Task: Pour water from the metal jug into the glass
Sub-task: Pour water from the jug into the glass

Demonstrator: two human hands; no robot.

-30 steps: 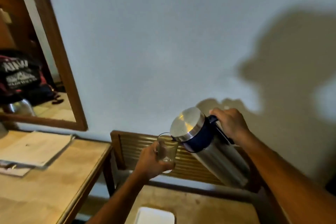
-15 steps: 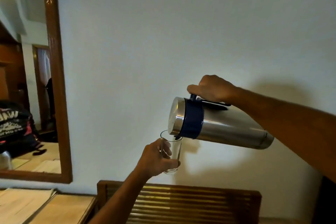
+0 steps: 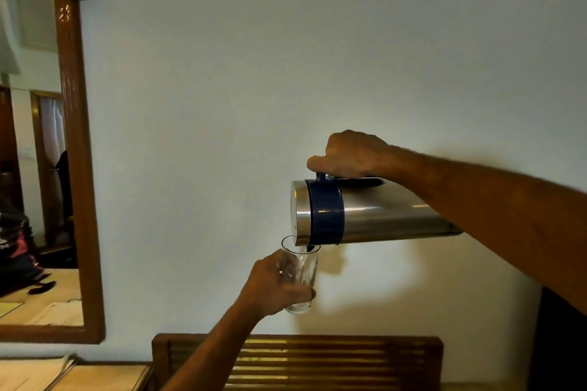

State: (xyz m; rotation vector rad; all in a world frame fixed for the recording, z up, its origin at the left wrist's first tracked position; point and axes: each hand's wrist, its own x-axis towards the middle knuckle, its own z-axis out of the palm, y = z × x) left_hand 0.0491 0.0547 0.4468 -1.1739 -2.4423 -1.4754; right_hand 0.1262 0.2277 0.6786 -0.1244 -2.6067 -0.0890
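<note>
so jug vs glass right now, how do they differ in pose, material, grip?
Pose: the metal jug lies tipped nearly level, spout end over the rim; the glass stands about upright below it.
Material: the jug is opaque steel with a dark blue band; the glass is clear, with a little water at the bottom.
Grip: the right hand grips the jug's top handle; the left hand wraps the glass's side.
Shared: both are held in the air before the wall.

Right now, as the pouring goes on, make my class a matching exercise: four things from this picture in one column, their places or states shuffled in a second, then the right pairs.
Things
1. metal jug
2. glass
3. mirror
4. right hand

States
A. hangs on the wall at the left
B. tipped on its side
C. grips the handle from above
D. held upright in the left hand

Pairs: 1-B, 2-D, 3-A, 4-C
</note>
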